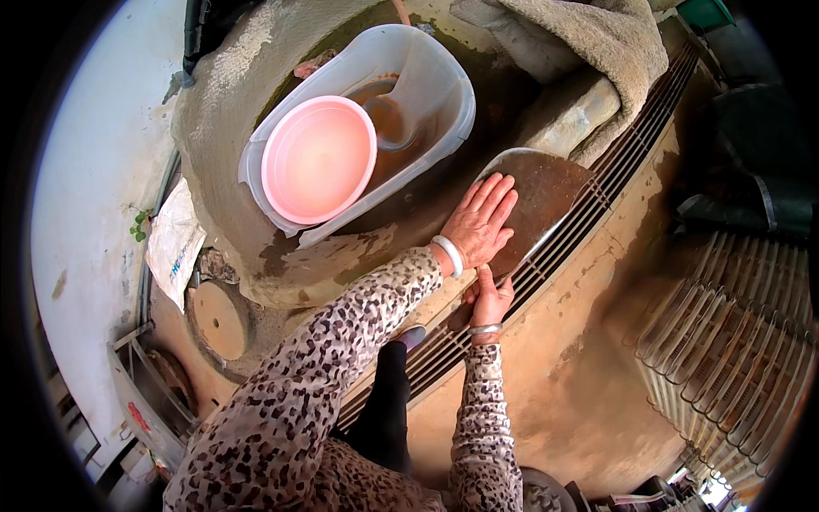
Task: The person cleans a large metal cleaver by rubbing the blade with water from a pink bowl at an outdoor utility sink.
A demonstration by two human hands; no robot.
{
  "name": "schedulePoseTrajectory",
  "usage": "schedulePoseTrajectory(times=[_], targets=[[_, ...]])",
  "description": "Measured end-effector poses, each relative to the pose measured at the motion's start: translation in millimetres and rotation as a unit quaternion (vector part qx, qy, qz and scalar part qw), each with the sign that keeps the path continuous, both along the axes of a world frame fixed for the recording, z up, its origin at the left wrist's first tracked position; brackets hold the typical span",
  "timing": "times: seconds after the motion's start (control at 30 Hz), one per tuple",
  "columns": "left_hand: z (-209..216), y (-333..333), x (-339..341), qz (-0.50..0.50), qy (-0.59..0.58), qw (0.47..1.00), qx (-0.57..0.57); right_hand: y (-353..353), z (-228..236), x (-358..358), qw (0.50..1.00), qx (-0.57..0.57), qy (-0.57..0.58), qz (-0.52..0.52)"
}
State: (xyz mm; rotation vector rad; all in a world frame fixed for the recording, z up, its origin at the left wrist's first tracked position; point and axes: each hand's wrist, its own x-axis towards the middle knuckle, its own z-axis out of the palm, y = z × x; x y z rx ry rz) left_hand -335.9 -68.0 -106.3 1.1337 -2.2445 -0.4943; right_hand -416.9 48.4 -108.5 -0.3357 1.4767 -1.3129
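Note:
My left hand point(479, 220) lies flat on a broad, rust-brown metal blade point(546, 192) with a pale, worn edge, its fingers stretched out. Just below, my right hand point(490, 299) is closed around the near end of this blade; a dark bit of what looks like its handle shows beside the fingers. The grip itself is partly hidden. Under and beside the blade runs a metal floor grate point(529, 271). Past its far end sits a pale stone-like block point(573, 119), with a thick beige cloth point(610, 43) draped over it.
A clear plastic tub point(456, 94) stands in the stone basin point(223, 128), holding a pink basin point(365, 175) of cloudy liquid. At left are a round stone disc point(220, 320) and a white sack point(173, 243). Wire racks point(725, 341) stack up at right.

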Motion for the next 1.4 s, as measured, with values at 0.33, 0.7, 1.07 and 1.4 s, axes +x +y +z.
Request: schedulePoseTrajectory(times=[0.33,0.7,1.07,1.4], targets=[[-13,39,14,-0.020,0.012,0.999,0.035,44,-6,17,0.998,0.052,-0.033,-0.025],[-12,47,21,-0.033,-0.005,0.998,0.057,54,-14,24,0.998,0.044,-0.021,-0.032],[-9,19,23,-0.018,0.003,0.999,0.028,28,-9,20,0.999,0.039,-0.002,0.001],[-23,62,37,-0.028,-0.021,0.998,0.047,69,-20,42,0.998,0.053,-0.007,-0.029]])
